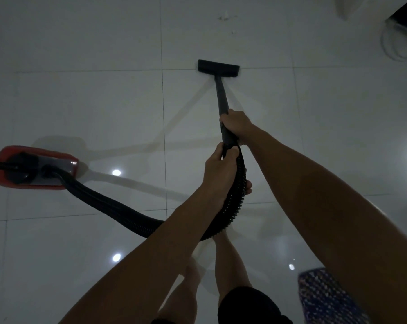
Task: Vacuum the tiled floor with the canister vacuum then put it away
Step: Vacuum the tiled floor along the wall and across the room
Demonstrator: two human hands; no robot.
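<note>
White glossy tiles of the floor [81,101] fill the view, so the vacuuming step is in hand, not the putting away. The red canister [36,168] sits at the left, partly cut off, and its hose [109,206] runs to the wand [221,97]. The right hand [236,125] has its fingers closed around the wand, and the left hand [217,169] grips the hose end just below. The head [218,68] lies flat on a grout line. The next move probably calls for a push forward to the crumbs [225,16]. Dim light hides finer dust, and the cables [398,43] at the far right are hard to read.
</note>
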